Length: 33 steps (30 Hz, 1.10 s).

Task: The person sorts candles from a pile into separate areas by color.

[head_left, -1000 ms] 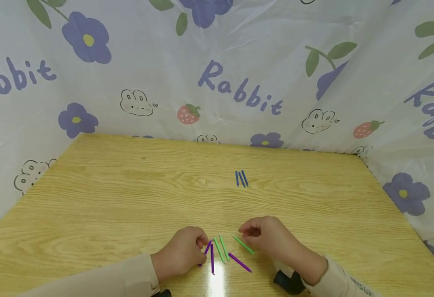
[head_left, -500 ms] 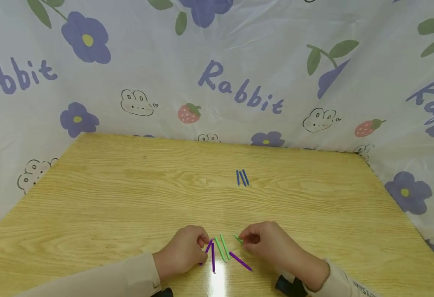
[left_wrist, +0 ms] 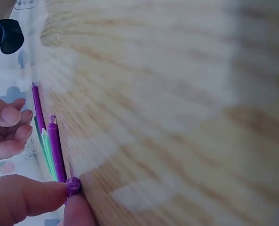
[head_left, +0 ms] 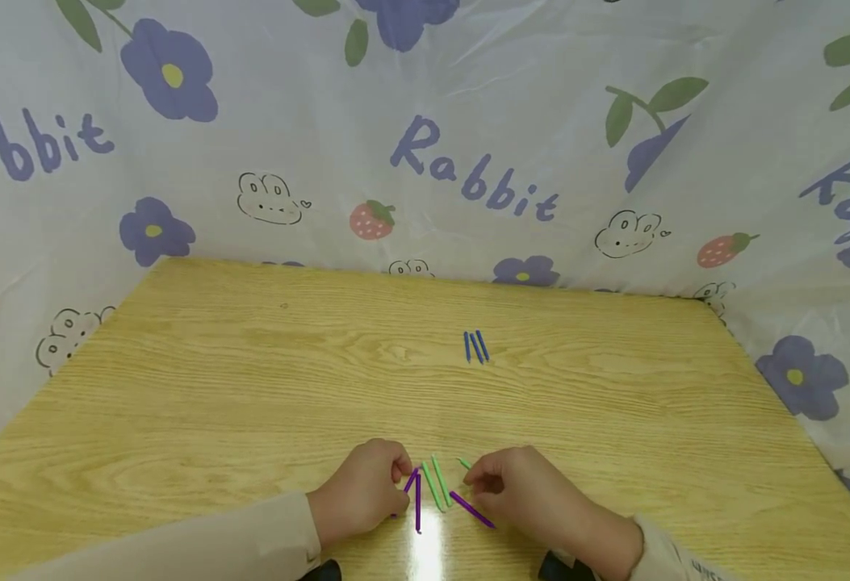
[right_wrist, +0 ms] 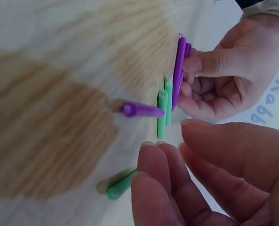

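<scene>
My left hand (head_left: 359, 491) pinches a thin purple candle (left_wrist: 74, 185) between thumb and finger, low at the table. A second purple candle (head_left: 418, 507) lies against its right side. Beside these, two light green candles (head_left: 433, 487) lie close together, slanting. My right hand (head_left: 529, 488) hovers over a third green candle (right_wrist: 122, 185), partly hidden behind its fingers. In the right wrist view its thumb and fingertips stand apart, with nothing between them. A third purple candle (head_left: 472, 510) lies slanted just left of and below the right fingertips.
Three blue candles (head_left: 475, 347) lie side by side farther back on the wooden table (head_left: 286, 363). A white sheet (head_left: 308, 121) with rabbits, flowers and strawberries hangs behind and at both sides.
My right hand has come down toward the near side and slightly left, covering most of the right-hand green candle. The left hand stays nearly in place with its purple candle.
</scene>
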Tool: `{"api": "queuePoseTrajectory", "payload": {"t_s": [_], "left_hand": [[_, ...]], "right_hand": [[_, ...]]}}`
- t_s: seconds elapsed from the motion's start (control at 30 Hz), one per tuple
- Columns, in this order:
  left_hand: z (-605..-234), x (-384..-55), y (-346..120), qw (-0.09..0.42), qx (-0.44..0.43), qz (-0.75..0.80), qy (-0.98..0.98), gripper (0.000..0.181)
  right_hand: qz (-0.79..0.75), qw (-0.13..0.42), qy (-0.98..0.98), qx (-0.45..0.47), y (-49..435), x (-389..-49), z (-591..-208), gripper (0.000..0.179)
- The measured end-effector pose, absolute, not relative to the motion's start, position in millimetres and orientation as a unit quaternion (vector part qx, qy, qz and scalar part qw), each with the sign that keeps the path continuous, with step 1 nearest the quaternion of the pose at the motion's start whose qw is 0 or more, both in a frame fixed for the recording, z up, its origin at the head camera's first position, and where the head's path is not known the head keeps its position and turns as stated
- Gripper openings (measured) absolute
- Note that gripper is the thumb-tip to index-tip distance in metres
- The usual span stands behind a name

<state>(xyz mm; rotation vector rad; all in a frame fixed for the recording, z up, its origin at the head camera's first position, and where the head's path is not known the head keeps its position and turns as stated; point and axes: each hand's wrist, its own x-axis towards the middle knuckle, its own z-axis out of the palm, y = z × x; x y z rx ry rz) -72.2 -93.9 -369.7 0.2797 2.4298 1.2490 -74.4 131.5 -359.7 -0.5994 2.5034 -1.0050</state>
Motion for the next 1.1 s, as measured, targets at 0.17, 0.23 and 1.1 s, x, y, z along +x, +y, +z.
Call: {"api": "queuePoseTrajectory", "payload": {"t_s": [0.17,0.23,1.1], "left_hand": [[-369,-72,-92,0.197,0.093,0.438,0.872,0.025],[-369,-72,-91,0.192,0.098,0.431,0.876,0.025],[-364,-72,-82,0.171,0.149,0.329,0.917,0.021]], "right_hand": [[-0.349,0.172,0.891,-0.234,130,-71,-362,0.01],[-0.348,0.173,0.891,-0.236,130,-70,-362,0.01],[-0.321,0.161,0.897,-0.259,128,-69,-366,0.014]]}}
